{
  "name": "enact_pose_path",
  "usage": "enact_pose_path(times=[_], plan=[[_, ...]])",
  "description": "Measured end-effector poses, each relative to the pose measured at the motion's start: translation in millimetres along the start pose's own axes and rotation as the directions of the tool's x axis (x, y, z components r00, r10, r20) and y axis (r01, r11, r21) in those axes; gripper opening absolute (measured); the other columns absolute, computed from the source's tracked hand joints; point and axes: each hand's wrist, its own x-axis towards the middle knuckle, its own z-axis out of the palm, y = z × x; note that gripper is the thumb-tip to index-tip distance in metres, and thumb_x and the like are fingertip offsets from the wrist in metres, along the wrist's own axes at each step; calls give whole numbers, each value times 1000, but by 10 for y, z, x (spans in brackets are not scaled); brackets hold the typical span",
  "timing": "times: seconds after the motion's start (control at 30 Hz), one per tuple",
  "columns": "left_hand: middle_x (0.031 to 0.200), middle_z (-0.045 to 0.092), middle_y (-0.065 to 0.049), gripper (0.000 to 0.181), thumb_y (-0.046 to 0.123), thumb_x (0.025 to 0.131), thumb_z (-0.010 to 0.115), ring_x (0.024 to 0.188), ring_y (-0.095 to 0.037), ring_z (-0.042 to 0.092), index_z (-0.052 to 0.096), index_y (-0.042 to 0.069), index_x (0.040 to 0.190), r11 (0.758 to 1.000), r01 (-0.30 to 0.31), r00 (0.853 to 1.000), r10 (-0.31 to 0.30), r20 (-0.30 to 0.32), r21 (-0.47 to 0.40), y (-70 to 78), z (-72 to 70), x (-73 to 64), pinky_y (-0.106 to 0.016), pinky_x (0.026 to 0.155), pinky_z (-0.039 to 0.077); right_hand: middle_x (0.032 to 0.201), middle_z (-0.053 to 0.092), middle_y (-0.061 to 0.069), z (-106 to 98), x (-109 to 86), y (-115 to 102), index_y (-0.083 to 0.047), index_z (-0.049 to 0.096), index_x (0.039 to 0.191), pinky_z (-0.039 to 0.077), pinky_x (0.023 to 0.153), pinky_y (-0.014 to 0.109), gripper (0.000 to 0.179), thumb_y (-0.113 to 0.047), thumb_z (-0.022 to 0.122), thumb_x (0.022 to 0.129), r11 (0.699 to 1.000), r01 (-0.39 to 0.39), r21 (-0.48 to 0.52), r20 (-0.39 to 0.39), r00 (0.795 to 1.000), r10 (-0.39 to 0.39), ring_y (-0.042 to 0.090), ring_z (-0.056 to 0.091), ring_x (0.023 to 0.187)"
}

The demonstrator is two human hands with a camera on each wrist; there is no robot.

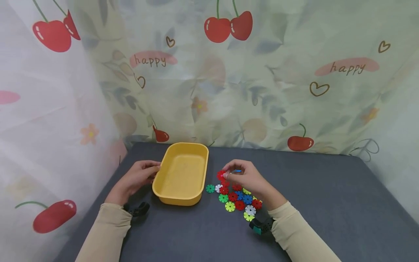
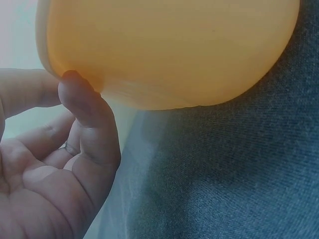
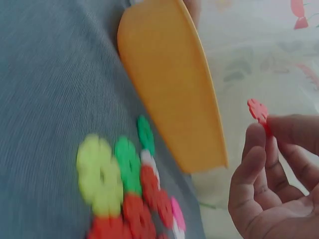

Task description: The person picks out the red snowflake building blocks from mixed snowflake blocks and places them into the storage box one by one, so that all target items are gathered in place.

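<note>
At the left, a beige sleeve (image 1: pixel 104 233) ends in a black wrist strap (image 1: pixel 140 210) below the left hand (image 1: pixel 139 176). That hand grips the near-left side of a yellow rectangular tray (image 1: pixel 180 200): 1 bent finger presses the outer wall just under the rim, and another digit meets the edge beside it, leaving hardly any gap. The tray sits on the dark grey tablecloth (image 1: pixel 203 236), left of the middle.

Just right of the tray lies a green snowflake disc (image 1: pixel 210 188), then a white snowflake disc (image 1: pixel 218 188), at the edge of a loose cluster of red, green, blue, yellow and white discs, some overlapping.

Above the far end of this cluster, the right hand (image 1: pixel 243 176) pinches 1 red snowflake disc (image 3: pixel 257 110) by its edge between thumb and fingertip, most of the disc sticking out past the tips. The other fingers are loosely bent, holding nothing else. Farther right come a second black strap (image 1: pixel 263 225) and the right sleeve (image 1: pixel 301 229).
</note>
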Motion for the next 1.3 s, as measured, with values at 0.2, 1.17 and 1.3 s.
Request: enact_pose_path(times=[0.2,1.17,1.3], plan=[[134,66,-23,48,25,111,57,96,-18,67,55,-6,148,1000,6,1000,-6,0,4,-12,21,-12,-28,83,61,109,72,10,285,193,-12,-8,73,118,60,81,45,21,-19,76,100,998,-46,44,-33,998,47,47,65,103],[139,64,-24,50,28,111,58,99,-21,67,55,-5,149,1000,17,1000,-17,-16,10,4,25,8,-29,85,62,126,70,18,16,229,54,-10,71,124,58,96,55,26,-25,73,102,998,-61,-5,-76,995,60,38,67,115],[137,64,-23,50,27,111,58,98,-21,66,54,-5,148,1000,12,1000,-12,-16,10,0,10,1,-28,84,62,130,68,22,-242,140,194,-3,68,129,58,98,53,33,-23,71,103,995,-91,-30,-115,990,87,39,66,117]])
